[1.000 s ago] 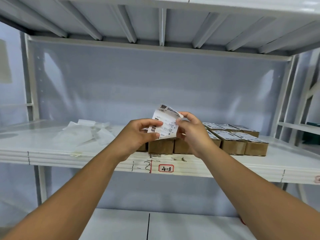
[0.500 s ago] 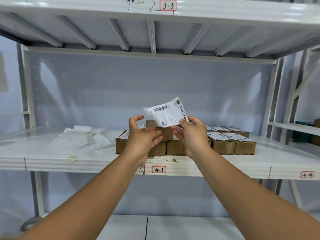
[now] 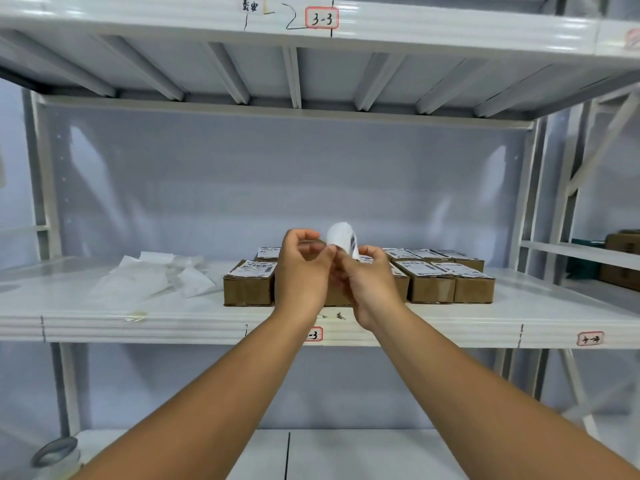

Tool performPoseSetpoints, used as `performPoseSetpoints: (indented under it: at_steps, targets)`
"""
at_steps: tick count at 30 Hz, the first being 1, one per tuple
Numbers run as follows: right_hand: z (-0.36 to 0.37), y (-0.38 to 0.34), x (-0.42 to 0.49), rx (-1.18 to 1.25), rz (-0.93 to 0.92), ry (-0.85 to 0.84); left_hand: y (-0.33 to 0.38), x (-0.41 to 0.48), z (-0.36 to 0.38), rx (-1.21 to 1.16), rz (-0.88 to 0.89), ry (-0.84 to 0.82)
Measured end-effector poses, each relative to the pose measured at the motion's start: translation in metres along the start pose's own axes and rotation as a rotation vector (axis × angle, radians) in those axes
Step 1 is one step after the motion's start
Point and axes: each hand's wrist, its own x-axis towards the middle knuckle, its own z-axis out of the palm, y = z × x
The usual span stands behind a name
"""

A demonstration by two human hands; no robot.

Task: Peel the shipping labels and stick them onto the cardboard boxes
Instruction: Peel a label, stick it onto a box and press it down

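A white shipping label (image 3: 341, 239) curls upward, blurred, between my two hands in front of the shelf. My left hand (image 3: 304, 268) pinches its lower left edge with thumb and fingers. My right hand (image 3: 372, 282) pinches it from the right, close against the left hand. Behind the hands stand several small cardboard boxes (image 3: 249, 284) in rows on the white shelf (image 3: 104, 320); those that show carry printed labels on top. The boxes straight behind my hands are hidden.
Crumpled white backing sheets (image 3: 152, 277) lie on the shelf at the left. A shelf above bears a tag marked 3-3 (image 3: 322, 18). More brown boxes (image 3: 623, 258) sit on a rack at the far right. A tape roll (image 3: 55, 452) lies at the lower left.
The label, held flat and readable before, has curled up and blurred. My hands have closed together over it. The view has tilted upward.
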Motion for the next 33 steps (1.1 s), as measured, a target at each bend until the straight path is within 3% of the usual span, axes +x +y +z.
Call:
performPoseSetpoints:
  at_steps: [4,9,15,19,24,33]
  targets:
    - [-0.001,0.006,-0.001,-0.075,0.036,-0.008,0.004,0.001,0.002,-0.062,-0.035,0.127]
    - [-0.011,0.006,0.011,-0.140,-0.008,0.150,0.008,0.011,-0.009,-0.212,-0.162,0.190]
    - [-0.017,-0.010,0.020,-0.628,-0.260,0.031,0.016,0.025,-0.024,-0.201,-0.239,0.104]
    - [-0.011,-0.024,0.025,-0.713,-0.312,-0.156,0.021,0.035,-0.028,-0.060,-0.228,0.062]
    - [0.000,-0.030,0.038,-0.638,-0.361,-0.204,0.026,0.054,-0.030,0.024,-0.164,0.018]
    - [0.015,-0.038,0.078,-0.265,-0.141,-0.181,0.015,0.084,-0.032,0.254,0.143,-0.202]
